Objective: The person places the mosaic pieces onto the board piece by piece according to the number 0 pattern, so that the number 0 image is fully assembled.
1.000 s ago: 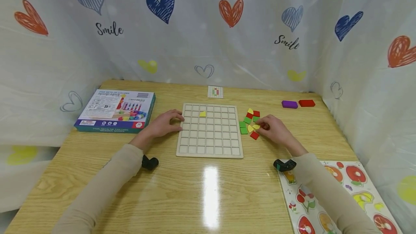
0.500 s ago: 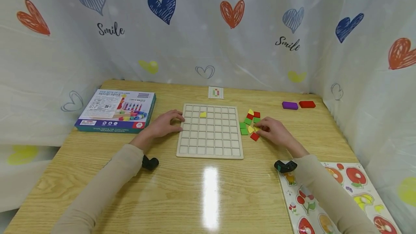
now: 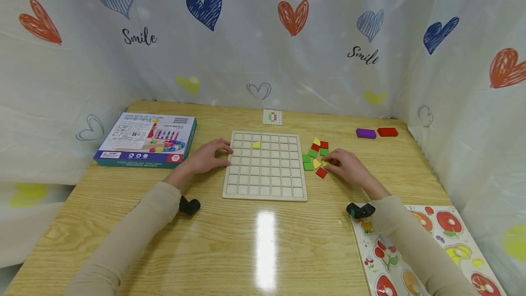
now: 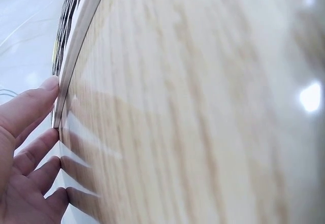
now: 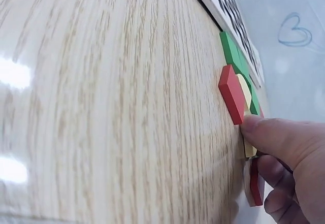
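While left fingers [image 4: 38, 149], apart, touch one board [image 3: 260, 166], right fingers [image 3: 336, 155] pinch one yellow tile [image 5: 249, 149].

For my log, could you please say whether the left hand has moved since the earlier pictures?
No: in the head view, the left hand keeps its place against the grid board.

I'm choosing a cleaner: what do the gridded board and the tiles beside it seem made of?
Pale square gridded board: probably wood, matte, from its beige, unshiny rim. Small flat red, green and yellow tiles: perhaps painted wood or plastic, smooth; their even colour fits either.
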A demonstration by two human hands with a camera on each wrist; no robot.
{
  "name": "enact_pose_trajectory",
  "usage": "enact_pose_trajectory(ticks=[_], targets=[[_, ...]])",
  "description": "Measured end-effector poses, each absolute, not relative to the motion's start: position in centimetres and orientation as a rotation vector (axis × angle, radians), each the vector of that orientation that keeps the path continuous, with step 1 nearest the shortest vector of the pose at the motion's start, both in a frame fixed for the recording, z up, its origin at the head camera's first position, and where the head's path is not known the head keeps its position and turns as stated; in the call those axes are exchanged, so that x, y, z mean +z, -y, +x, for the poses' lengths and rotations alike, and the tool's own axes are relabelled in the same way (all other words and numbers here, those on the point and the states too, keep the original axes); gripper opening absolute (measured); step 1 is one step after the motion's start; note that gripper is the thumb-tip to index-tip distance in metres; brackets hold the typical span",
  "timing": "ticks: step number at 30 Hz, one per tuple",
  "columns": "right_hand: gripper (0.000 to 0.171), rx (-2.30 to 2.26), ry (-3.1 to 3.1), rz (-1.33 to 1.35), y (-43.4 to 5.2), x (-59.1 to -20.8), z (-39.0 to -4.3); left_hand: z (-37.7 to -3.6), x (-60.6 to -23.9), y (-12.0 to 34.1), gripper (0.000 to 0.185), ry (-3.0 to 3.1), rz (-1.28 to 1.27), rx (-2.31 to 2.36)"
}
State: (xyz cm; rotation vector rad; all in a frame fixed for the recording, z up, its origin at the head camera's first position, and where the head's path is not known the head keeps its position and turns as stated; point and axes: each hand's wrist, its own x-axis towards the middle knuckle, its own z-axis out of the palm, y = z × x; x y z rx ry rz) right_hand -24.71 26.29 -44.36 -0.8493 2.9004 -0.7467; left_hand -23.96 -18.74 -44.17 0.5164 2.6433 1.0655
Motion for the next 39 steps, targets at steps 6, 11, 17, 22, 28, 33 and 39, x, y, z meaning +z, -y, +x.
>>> enact_pose_trajectory(ticks=[6, 11, 17, 22, 28, 33, 39], targets=[[0.023, -0.751, -2.892, -0.837, -26.3, -44.4, -24.7, -24.0, -44.2, 18.8, 0.032, -2.643, 0.511, 1.069], [0.022, -0.744, -2.899, -0.838, -26.4, -44.5, -24.7, -24.0, -44.1, 18.6, 0.032, -2.641, 0.514, 1.071], [0.022, -0.731, -2.901, -0.833, -26.4, -44.3, -24.7, -24.0, -43.9, 18.5, 0.032, -2.648, 0.516, 1.063], [0.022, -0.727, -2.897, -0.816, -26.2, -44.2, -24.9, -24.0, -44.0, 18.6, 0.032, -2.652, 0.531, 1.056], [0.026, -0.870, -2.914, -0.684, -25.2, -43.9, -25.6, -23.9, -44.0, 18.9, 0.033, -2.663, 0.561, 1.051], [0.029, -1.001, -2.895, -0.655, -23.2, -43.2, -26.3, -24.0, -44.2, 18.9, 0.032, -2.668, 0.572, 1.050], [0.033, -1.042, -2.859, -0.673, -19.8, -43.2, -27.3, -24.0, -44.3, 18.7, 0.032, -2.668, 0.568, 1.052]])
